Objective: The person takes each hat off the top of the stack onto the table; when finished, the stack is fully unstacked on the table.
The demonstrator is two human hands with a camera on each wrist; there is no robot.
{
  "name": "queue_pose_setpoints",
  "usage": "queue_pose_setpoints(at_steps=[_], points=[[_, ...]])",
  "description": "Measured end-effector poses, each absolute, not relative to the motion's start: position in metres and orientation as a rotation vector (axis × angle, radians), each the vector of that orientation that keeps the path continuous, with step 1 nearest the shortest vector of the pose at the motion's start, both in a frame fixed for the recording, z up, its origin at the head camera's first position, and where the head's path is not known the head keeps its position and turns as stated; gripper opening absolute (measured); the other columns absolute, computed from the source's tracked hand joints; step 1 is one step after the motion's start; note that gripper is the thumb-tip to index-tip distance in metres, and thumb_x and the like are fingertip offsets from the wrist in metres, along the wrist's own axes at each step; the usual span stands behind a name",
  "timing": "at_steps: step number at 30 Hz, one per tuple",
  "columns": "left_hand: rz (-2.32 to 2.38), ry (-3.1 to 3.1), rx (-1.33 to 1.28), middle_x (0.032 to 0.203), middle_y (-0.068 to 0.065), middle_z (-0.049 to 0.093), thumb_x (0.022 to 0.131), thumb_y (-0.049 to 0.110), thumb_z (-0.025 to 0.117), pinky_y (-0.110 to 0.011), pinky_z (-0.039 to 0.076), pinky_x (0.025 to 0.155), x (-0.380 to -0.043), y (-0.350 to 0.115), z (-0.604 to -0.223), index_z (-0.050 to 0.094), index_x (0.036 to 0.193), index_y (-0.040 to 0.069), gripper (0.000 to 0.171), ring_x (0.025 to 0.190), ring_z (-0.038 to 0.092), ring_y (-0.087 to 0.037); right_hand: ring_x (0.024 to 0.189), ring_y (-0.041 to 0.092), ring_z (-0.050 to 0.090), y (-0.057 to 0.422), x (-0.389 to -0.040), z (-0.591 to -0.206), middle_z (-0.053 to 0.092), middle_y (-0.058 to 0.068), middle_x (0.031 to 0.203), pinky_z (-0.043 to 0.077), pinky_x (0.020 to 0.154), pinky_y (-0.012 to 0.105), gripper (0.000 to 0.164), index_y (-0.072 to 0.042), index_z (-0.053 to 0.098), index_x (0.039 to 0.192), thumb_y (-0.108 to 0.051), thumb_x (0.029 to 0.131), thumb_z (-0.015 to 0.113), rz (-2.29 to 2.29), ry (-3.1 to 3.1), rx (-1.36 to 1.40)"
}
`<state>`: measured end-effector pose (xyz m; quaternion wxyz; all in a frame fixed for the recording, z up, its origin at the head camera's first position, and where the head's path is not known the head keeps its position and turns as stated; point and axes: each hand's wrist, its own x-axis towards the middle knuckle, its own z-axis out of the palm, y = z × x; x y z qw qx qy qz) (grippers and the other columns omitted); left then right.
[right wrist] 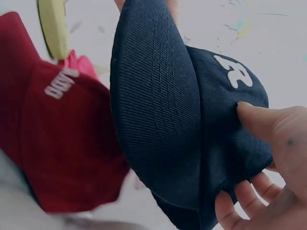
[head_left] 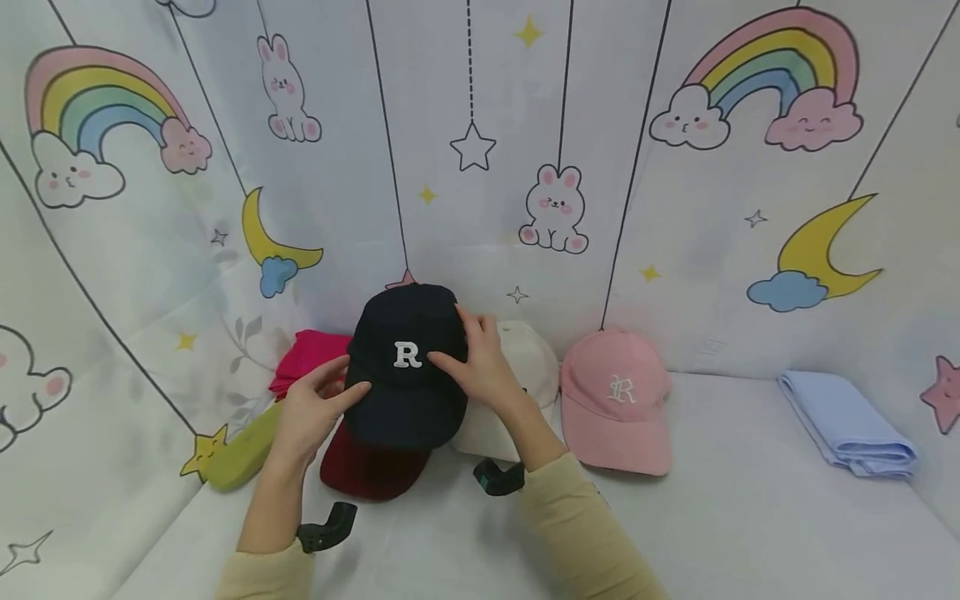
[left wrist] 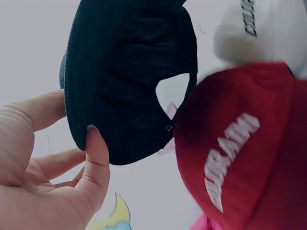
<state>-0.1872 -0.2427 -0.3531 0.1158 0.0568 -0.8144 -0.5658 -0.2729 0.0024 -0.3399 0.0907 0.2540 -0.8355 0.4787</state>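
Observation:
A navy baseball cap (head_left: pixel 408 417) with a white letter R is held up between both hands, its brim toward me. My left hand (head_left: pixel 309 410) pinches the cap's edge between thumb and fingers; the left wrist view shows the thumb (left wrist: pixel 97 158) on the inner side of the cap. On the opposite side, my right hand (head_left: pixel 487 362) grips the crown, its thumb (right wrist: pixel 259 117) beside the R and its fingers behind. A dark red cap (left wrist: pixel 240 139) with white lettering sits behind and below the navy one, partly covered. To its right, a white cap (head_left: pixel 536 362) is partly hidden by the right hand.
A pink cap (head_left: pixel 615 392) stands right of the white one. Folded light blue cloth (head_left: pixel 847 421) lies at far right. Toward the left are a bright pink item (head_left: pixel 307 354) and a yellow-green item (head_left: pixel 243 450). A patterned cloth backdrop (head_left: pixel 465 208) rises behind the white surface (head_left: pixel 720 517).

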Motion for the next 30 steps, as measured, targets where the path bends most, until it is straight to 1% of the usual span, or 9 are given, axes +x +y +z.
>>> queue_pose_setpoints(at_steps=[6, 10, 13, 17, 19, 21, 26, 28, 30], points=[[-1.719, -2.317, 0.055, 0.133, -0.019, 0.055, 0.091, 0.022, 0.078, -0.018, 0.054, 0.077, -0.2, -0.214, -0.34, 0.047, 0.15, 0.005, 0.069, 0.109, 0.053, -0.03, 0.12, 0.034, 0.047, 0.035, -0.275, -0.325, 0.036, 0.019, 0.134, 0.044, 0.101, 0.048, 0.082, -0.004, 0.03, 0.157, -0.029, 0.093, 0.075, 1.369, -2.439, 0.721], [-1.759, -2.264, -0.026, 0.131, -0.018, 0.057, 0.091, 0.017, 0.077, -0.018, 0.054, 0.079, -0.211, -0.191, -0.338, 0.05, 0.148, 0.004, 0.063, 0.11, 0.055, -0.031, 0.118, 0.038, 0.045, 0.06, -0.277, -0.32, 0.034, 0.022, 0.132, 0.042, 0.102, 0.05, 0.08, 0.0, 0.029, 0.156, -0.021, 0.093, 0.075, 1.411, -2.365, 0.735], [-1.847, -2.193, -0.106, 0.131, -0.019, 0.057, 0.092, 0.011, 0.075, -0.018, 0.053, 0.082, -0.22, -0.172, -0.34, 0.051, 0.146, 0.002, 0.06, 0.112, 0.056, -0.031, 0.115, 0.039, 0.043, 0.079, -0.278, -0.318, 0.033, 0.024, 0.13, 0.042, 0.099, 0.051, 0.078, 0.002, 0.029, 0.155, -0.016, 0.093, 0.074, 1.433, -2.32, 0.733], [-1.951, -2.106, -0.187, 0.133, -0.022, 0.058, 0.094, 0.003, 0.07, -0.019, 0.053, 0.085, -0.229, -0.146, -0.346, 0.05, 0.146, -0.001, 0.056, 0.114, 0.058, -0.032, 0.113, 0.037, 0.043, 0.105, -0.275, -0.317, 0.034, 0.023, 0.131, 0.045, 0.094, 0.049, 0.077, -0.001, 0.03, 0.156, -0.02, 0.095, 0.073, 1.394, -2.347, 0.649], [-1.976, -2.093, -0.215, 0.133, -0.022, 0.058, 0.094, 0.001, 0.069, -0.021, 0.053, 0.086, -0.233, -0.133, -0.349, 0.049, 0.146, -0.002, 0.055, 0.115, 0.059, -0.033, 0.112, 0.035, 0.044, 0.117, -0.272, -0.319, 0.034, 0.022, 0.132, 0.044, 0.093, 0.049, 0.078, -0.002, 0.029, 0.157, -0.022, 0.095, 0.073, 1.375, -2.372, 0.605], [-1.979, -2.097, -0.245, 0.133, -0.022, 0.058, 0.095, 0.0, 0.069, -0.024, 0.053, 0.089, -0.235, -0.12, -0.351, 0.049, 0.146, -0.002, 0.055, 0.116, 0.059, -0.033, 0.111, 0.035, 0.045, 0.13, -0.27, -0.321, 0.034, 0.022, 0.132, 0.045, 0.093, 0.048, 0.079, -0.003, 0.029, 0.157, -0.022, 0.095, 0.073, 1.355, -2.39, 0.571], [-1.942, -2.187, -0.33, 0.134, -0.021, 0.058, 0.094, 0.0, 0.069, -0.04, 0.051, 0.097, -0.239, -0.091, -0.356, 0.047, 0.147, -0.002, 0.057, 0.119, 0.06, -0.035, 0.109, 0.035, 0.045, 0.162, -0.266, -0.325, 0.034, 0.024, 0.131, 0.045, 0.093, 0.049, 0.078, -0.002, 0.029, 0.157, -0.019, 0.095, 0.073, 1.297, -2.399, 0.528], [-1.913, -2.256, -0.379, 0.133, -0.02, 0.058, 0.094, 0.001, 0.07, -0.043, 0.052, 0.096, -0.242, -0.079, -0.357, 0.046, 0.148, -0.001, 0.059, 0.118, 0.06, -0.034, 0.11, 0.036, 0.045, 0.177, -0.264, -0.326, 0.033, 0.025, 0.132, 0.044, 0.093, 0.05, 0.077, -0.001, 0.028, 0.157, -0.017, 0.096, 0.071, 1.265, -2.405, 0.514], [-1.897, -2.318, -0.431, 0.134, -0.018, 0.057, 0.093, 0.002, 0.07, -0.043, 0.054, 0.093, -0.244, -0.066, -0.357, 0.045, 0.15, 0.001, 0.061, 0.117, 0.059, -0.033, 0.109, 0.036, 0.044, 0.192, -0.263, -0.326, 0.032, 0.025, 0.131, 0.044, 0.092, 0.05, 0.075, 0.0, 0.027, 0.157, -0.015, 0.097, 0.07, 1.217, -2.418, 0.5]])
